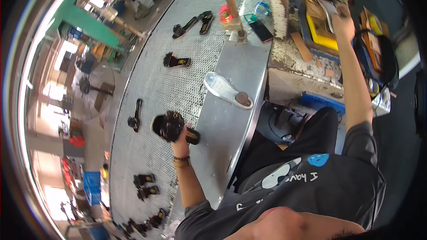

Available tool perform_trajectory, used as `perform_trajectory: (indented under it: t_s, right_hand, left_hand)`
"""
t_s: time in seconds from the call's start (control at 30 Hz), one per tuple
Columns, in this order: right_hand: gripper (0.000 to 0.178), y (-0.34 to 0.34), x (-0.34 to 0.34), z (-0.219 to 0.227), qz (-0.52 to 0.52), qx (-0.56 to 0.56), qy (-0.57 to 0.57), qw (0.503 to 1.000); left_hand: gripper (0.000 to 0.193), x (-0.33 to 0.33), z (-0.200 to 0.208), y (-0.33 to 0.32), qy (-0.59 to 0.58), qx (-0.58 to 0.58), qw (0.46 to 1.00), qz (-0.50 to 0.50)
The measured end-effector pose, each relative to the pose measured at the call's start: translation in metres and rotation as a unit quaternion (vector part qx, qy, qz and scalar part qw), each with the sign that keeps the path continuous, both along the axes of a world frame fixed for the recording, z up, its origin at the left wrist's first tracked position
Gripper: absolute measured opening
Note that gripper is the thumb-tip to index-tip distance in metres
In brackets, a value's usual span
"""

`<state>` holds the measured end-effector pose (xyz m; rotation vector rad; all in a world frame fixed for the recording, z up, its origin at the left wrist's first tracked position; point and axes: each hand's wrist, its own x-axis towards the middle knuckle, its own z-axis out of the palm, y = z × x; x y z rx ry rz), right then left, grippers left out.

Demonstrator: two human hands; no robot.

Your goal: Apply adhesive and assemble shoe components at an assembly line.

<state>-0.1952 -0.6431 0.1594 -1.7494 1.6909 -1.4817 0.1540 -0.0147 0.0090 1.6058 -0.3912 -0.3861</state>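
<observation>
My left hand [179,142] is closed around a black sandal [169,126] with a ruffled upper, lifted over the edge between the mesh conveyor [147,151] and the metal ledge [218,142]. At the upper right, my right hand [343,26] reaches over a yellow bin [324,39]. Its fingers are bent at the edge of a pale, curved, insole-shaped piece [328,12] and seem to grip it; blur hides the fingertips. On the ledge lies a clear, silvery sole-shaped piece [222,90] with a round brown patch [242,99] at its heel end.
Several black sandals [177,60] are spread along the conveyor. A phone [260,30], a clear bottle [262,9] and a red container [225,14] sit beside a wooden post [228,0]. The worn bench [302,69] carries brown scraps; a dark bag [384,60] is at right.
</observation>
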Motion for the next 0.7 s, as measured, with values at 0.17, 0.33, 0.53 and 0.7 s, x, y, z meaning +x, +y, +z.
perform_trajectory:
  t_s: [0.17,0.33,0.53,0.7]
  right_hand:
    - [0.027,0.153,0.041,-0.016,0.162,0.139,-0.509,0.834]
    - [0.022,0.357,0.063,-0.066,0.426,0.097,-0.219,0.872]
    - [0.025,0.404,0.018,-0.071,0.695,0.312,-0.042,0.646]
    - [0.026,0.428,0.016,-0.078,0.672,0.219,-0.088,0.702]
  left_hand:
    - [0.066,-0.167,0.014,-0.029,0.328,-0.051,0.921,-0.206]
    - [0.054,-0.243,0.075,-0.086,0.44,-0.217,0.825,-0.281]
    - [0.055,-0.147,0.021,-0.037,0.4,-0.262,0.857,0.193]
    - [0.05,-0.207,-0.003,-0.064,0.307,-0.235,0.92,0.067]
